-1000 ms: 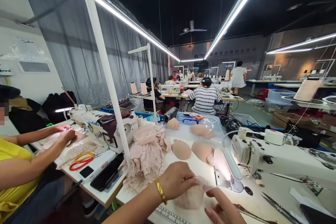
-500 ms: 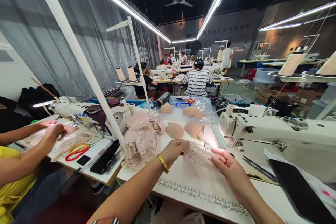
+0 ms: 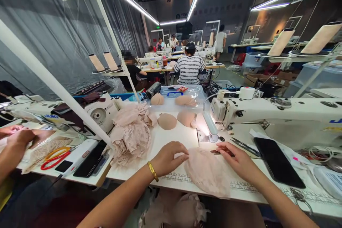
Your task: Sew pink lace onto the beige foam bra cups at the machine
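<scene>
A sheer beige lace piece (image 3: 207, 172) lies at the table's front edge, its lower end reaching over the printed ruler (image 3: 245, 186). At its upper left is my left hand (image 3: 171, 157), with a gold bangle at the wrist; thumb and fingers are apart, the thumb tip close to the lace. My right hand (image 3: 236, 158) hovers at the other side, its fingers spread and nothing in them. Just beyond, the sewing machine's lit needle area (image 3: 207, 136) has a beige cup piece beside it. Further left lie tan molded bra cups (image 3: 167, 121).
A heap of ruffled beige lace (image 3: 132, 137) stands at the left by a white pole (image 3: 58, 82). Right of my hands are metal snips (image 3: 244, 146) and a black phone (image 3: 278, 162). A co-worker's hands (image 3: 20, 140) work at the left machine. Behind is a clear plastic bin (image 3: 197, 101).
The lace was held up between both hands; now it lies lower, toward the table edge, and the fingers have opened. The view has turned slightly right and down.
</scene>
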Tool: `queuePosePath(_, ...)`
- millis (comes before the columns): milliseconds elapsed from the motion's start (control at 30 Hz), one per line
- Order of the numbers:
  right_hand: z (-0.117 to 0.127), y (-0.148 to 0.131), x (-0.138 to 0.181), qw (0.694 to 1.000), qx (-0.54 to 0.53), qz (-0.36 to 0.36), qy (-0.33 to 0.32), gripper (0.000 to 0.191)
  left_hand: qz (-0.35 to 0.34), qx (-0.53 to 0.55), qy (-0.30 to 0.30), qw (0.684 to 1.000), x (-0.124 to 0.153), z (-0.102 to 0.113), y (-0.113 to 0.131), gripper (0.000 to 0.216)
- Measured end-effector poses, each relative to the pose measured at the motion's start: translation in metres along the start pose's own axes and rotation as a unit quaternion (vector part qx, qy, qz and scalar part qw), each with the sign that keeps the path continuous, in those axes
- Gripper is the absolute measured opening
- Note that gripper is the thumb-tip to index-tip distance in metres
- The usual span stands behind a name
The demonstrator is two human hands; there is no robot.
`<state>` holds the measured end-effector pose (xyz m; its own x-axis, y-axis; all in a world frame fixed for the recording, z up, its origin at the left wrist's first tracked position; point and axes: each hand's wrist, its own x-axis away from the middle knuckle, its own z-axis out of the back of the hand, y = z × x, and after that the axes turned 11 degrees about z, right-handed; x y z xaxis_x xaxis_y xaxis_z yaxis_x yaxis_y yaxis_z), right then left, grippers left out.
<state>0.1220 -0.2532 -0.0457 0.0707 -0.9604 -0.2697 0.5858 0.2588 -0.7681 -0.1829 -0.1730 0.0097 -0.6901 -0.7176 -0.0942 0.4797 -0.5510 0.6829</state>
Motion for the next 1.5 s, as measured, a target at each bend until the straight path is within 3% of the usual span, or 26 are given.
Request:
queuePosePath(133,-0.010,-0.022,-0.012,0.999,0.019,0.037,-0.028,0.032,0.084,-0.057,0.032,0.994,-0.016,-0.019,-0.012,0.042)
queuePosePath(267,-0.025,-0.043,-0.021,0.994,0.045,0.097,-0.029,0.026,0.029,-0.058,-0.005,0.998,-0.031,-0.035,-0.006,0.072)
queuePosePath(400,-0.026,-0.044,-0.029,0.993,-0.065,0.073,-0.067,0.035,0.041,-0.045,-0.071,0.996,-0.046,-0.032,-0.009,0.029)
queuePosePath(467,-0.025,-0.035,-0.034,0.989,-0.130,0.020,-0.068,0.038,0.074,-0.065,-0.027,0.995,-0.056,-0.018,-0.019,0.027)
queuePosePath(567,-0.027,-0.020,-0.041,0.984,-0.170,-0.031,-0.035,0.042,0.133,-0.112,0.095,0.980,-0.071,0.009,-0.042,0.031)
queuePosePath(733,-0.035,-0.010,-0.042,0.980,-0.197,-0.032,-0.013,0.047,0.203,-0.149,0.206,0.945,-0.085,0.036,-0.074,0.024)
queuePosePath(900,-0.044,-0.006,-0.042,0.982,-0.189,-0.015,0.020,0.049,0.180,-0.089,0.275,0.940,-0.083,0.044,-0.072,0.012)
queuePosePath(1033,-0.049,0.003,-0.046,0.985,-0.170,0.007,0.007,0.051,0.165,0.033,0.353,0.921,-0.073,0.049,-0.054,0.024)
queuePosePath(1133,-0.051,0.010,-0.047,0.982,-0.191,-0.002,0.005,0.050,0.155,0.136,0.337,0.919,-0.061,0.040,-0.034,0.036)
queuePosePath(1233,-0.052,0.012,-0.046,0.975,-0.222,-0.011,0.008,0.049,0.153,0.273,0.254,0.915,-0.047,0.019,-0.012,0.040)
queuePosePath(1367,-0.047,0.006,-0.044,0.955,-0.295,-0.024,0.004,0.042,0.200,0.464,0.152,0.849,-0.031,-0.010,0.008,0.047)
queuePosePath(1500,-0.035,-0.010,-0.040,0.967,-0.252,0.022,0.012,0.041,0.224,0.491,0.162,0.826,-0.023,-0.022,0.018,0.048)
